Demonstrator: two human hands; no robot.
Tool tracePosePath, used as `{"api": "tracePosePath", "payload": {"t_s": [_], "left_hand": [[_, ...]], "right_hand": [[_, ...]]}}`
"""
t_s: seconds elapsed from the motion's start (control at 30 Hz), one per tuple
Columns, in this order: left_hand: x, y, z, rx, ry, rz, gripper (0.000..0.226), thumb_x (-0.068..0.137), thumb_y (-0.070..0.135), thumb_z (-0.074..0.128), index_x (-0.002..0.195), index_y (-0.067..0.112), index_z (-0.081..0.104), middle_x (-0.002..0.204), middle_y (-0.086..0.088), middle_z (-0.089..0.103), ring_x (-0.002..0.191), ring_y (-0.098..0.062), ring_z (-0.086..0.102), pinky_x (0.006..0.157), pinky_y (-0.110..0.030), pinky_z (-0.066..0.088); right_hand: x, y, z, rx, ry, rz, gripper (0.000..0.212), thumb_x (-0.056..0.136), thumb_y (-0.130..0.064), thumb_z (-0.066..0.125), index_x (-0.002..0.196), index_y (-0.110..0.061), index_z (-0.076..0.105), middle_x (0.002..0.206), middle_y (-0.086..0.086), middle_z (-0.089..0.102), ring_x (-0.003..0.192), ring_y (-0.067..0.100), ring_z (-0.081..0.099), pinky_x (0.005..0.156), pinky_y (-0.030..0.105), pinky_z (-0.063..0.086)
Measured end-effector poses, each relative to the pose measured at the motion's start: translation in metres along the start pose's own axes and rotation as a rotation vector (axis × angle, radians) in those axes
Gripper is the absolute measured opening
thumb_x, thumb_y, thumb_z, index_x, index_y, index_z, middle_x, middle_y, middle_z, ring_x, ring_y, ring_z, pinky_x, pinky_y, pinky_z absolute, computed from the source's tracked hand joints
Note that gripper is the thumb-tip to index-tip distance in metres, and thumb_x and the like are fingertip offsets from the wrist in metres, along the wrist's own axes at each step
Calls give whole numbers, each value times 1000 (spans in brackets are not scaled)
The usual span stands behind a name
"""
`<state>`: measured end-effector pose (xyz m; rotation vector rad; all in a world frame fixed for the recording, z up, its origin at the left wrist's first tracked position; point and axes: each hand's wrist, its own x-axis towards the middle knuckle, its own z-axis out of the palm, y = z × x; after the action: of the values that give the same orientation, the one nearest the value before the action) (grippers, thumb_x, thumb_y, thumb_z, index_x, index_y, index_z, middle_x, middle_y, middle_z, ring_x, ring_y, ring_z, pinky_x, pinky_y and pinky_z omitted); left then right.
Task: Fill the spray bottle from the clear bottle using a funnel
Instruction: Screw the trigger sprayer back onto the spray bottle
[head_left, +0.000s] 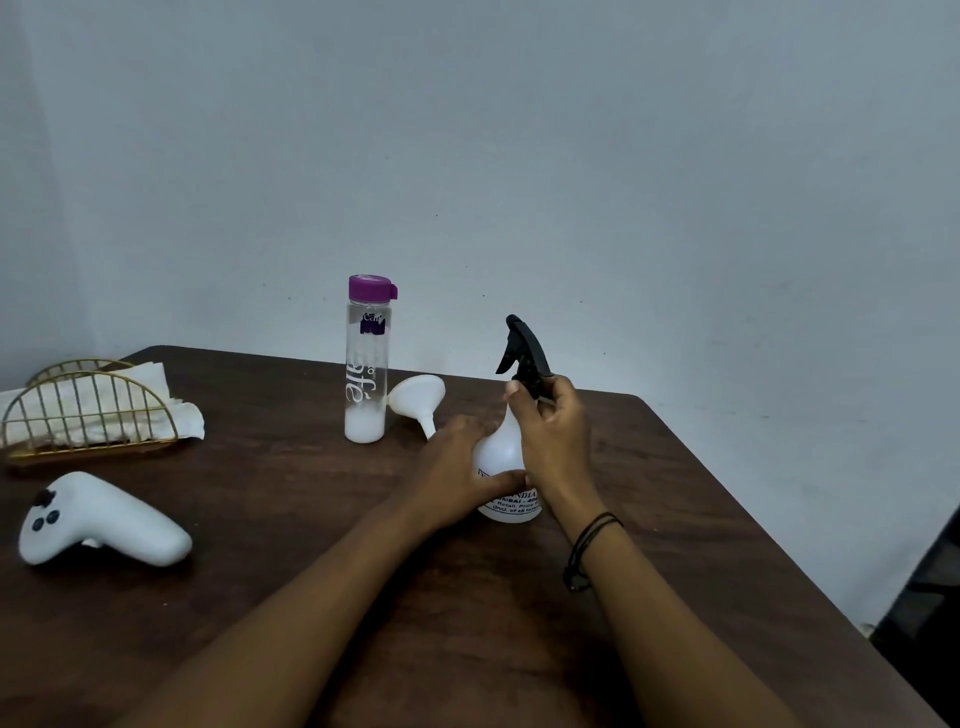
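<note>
A white spray bottle (500, 449) with a black trigger head (524, 351) stands upright on the dark wooden table (291, 519). My left hand (460, 470) wraps around its body from the left. My right hand (553, 431) grips the black collar at the neck, under the trigger. A tall clear bottle (366, 364) with a purple cap stands behind and to the left; white contents fill only its bottom. A white funnel (418, 400) lies on its side between the two bottles, spout toward me.
A gold wire holder (88, 410) with paper napkins stands at the far left. A white handheld controller (101, 519) lies in front of it. The table's right edge runs diagonally, with a dark object (930, 597) beyond it. A grey wall is behind.
</note>
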<state>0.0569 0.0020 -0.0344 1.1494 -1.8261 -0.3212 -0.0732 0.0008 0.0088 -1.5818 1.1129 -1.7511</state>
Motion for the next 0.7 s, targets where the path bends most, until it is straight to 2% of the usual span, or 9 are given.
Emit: {"api": "tracePosePath", "payload": {"t_s": [0.07,0.17,0.27,0.3,0.33,0.43,0.53,0.6,0.7], "left_hand": [[1,-4,2,-13,-14,-32,54,57,81,71,98,66,39,98,31,52,91,14,53,65,-11,34],[2,-3,4,-41,-49,-71,51,58,75,74,88,54,38,93,25,47,83,7,52,60,-12,32],[2,1,5,-134,-125,-76,60,64,67,76,114,57,44,114,24,59,105,4,60,76,-16,47],[2,3,6,-161,-148,-71,68,67,62,76,126,50,45,122,21,60,111,2,60,84,-22,52],[2,5,6,-182,-160,-58,68,70,57,77,130,45,47,122,19,62,111,1,61,88,-28,55],[2,12,5,-197,-130,6,42,75,41,77,112,40,57,104,12,70,95,-3,68,78,-40,59],[0,18,5,-188,-88,5,40,73,35,76,110,27,60,100,6,71,91,-8,69,77,-47,58],[0,19,7,-171,-79,-13,36,71,35,77,101,24,61,93,2,70,84,-11,69,71,-46,58],[1,21,5,-156,-47,-46,35,61,40,81,87,30,60,81,3,70,72,-6,69,59,-36,57]], "right_hand": [[1,-1,0,69,-44,59,8,87,-39,64,86,-31,65,86,-5,72,82,10,68,73,36,54],[4,-2,0,196,-129,156,14,84,-37,57,83,-29,69,83,1,69,81,17,67,77,42,54],[5,0,-2,201,-158,144,13,88,-33,58,84,-31,71,79,-7,72,78,10,69,72,33,56],[5,2,-4,178,-153,124,12,91,-31,59,87,-31,70,81,-8,73,80,9,70,74,33,57],[6,3,-4,147,-140,101,11,93,-29,60,89,-30,70,83,-7,74,83,11,71,77,35,58],[7,4,-4,82,-70,37,5,93,-26,67,89,-29,69,85,-3,75,86,19,72,79,37,58],[6,4,-1,30,-19,8,5,89,-29,71,86,-30,68,80,-8,74,79,9,71,72,28,54],[5,3,-1,-6,2,-4,6,88,-33,72,86,-30,67,79,-9,74,77,7,71,71,29,54],[3,2,-3,24,-37,31,7,89,-31,70,88,-25,68,82,0,75,81,21,73,78,44,59]]}}
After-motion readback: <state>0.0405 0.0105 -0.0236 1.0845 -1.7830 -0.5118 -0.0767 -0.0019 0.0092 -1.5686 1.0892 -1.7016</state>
